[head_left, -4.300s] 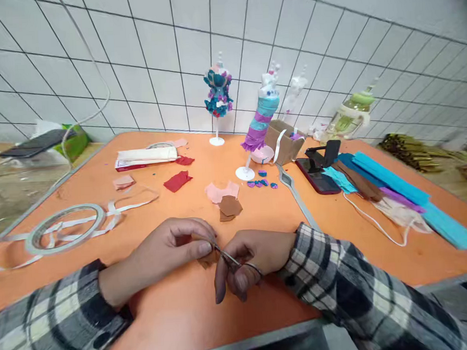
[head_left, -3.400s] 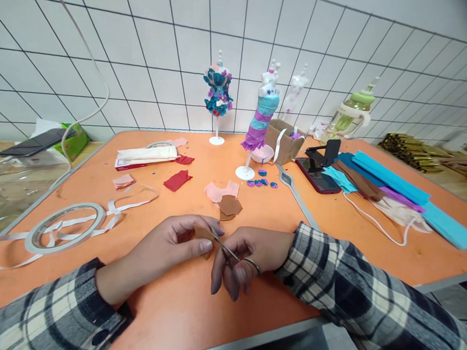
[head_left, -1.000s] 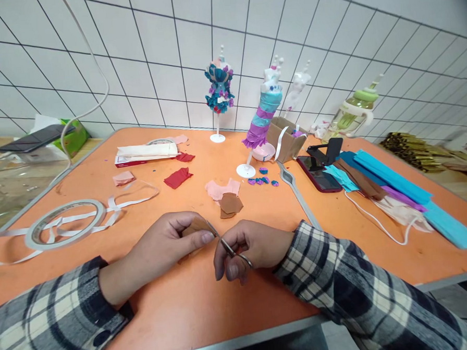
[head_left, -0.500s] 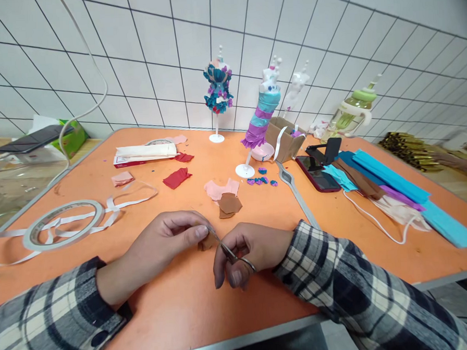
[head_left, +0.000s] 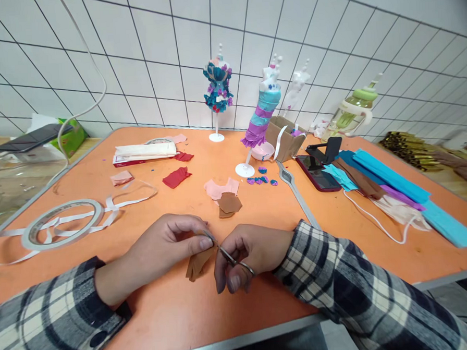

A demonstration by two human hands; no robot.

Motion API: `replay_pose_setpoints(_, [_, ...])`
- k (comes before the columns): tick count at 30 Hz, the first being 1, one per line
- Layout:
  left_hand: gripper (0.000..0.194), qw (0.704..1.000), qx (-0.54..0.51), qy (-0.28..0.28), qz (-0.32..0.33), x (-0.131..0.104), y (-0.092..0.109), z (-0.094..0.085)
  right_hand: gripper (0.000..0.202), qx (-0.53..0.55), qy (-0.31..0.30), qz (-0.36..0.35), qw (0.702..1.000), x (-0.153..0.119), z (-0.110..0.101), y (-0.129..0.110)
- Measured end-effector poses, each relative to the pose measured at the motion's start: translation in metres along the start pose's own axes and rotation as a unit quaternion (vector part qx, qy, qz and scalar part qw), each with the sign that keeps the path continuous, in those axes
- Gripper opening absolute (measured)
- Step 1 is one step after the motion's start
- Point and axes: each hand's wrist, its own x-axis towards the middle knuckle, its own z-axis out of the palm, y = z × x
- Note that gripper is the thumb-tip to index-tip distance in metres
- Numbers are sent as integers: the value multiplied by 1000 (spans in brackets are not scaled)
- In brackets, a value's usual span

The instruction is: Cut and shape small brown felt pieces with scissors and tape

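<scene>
My left hand (head_left: 170,241) pinches a folded piece of brown crepe paper (head_left: 199,263), which hangs below the thumb toward the table. In my right hand (head_left: 249,252) are small metal scissors (head_left: 230,257), fingers closed round the handles. The blades reach to the paper at my left fingertips, where their tips are partly hidden. Just beyond my hands, brown paper pieces (head_left: 229,204) overlap a pink paper piece (head_left: 214,189) on the orange table (head_left: 162,314). Farther back stands a small dress form (head_left: 260,119) wrapped in blue and purple paper.
A tape roll (head_left: 61,223) with loose white strips lies at left. Red paper (head_left: 177,178) lies behind my left hand. At right are a phone (head_left: 317,173) and folded coloured paper (head_left: 390,174). Behind stand another decorated form (head_left: 218,87), a cardboard box (head_left: 288,138) and a bottle (head_left: 353,111).
The brown paper in my left hand has swung out below the thumb and shows more of itself. Both hands have shifted only slightly, and the scissors stay at the paper.
</scene>
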Motion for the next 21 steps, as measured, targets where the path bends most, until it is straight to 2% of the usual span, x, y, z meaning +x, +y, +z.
replay_pose_setpoints(4, [15,1000,5,-28,4,0,1,1,61,-15,-1,2,1000,-1,1,-3])
replay_pose_setpoints(15, [14,999,28,-40,11,1,-1,1,51,-28,7,-4,1000,-1,2,-2])
replay_pose_setpoints(21, [13,998,35,-50,10,0,0,1,57,-22,1,5,1000,0,3,-3])
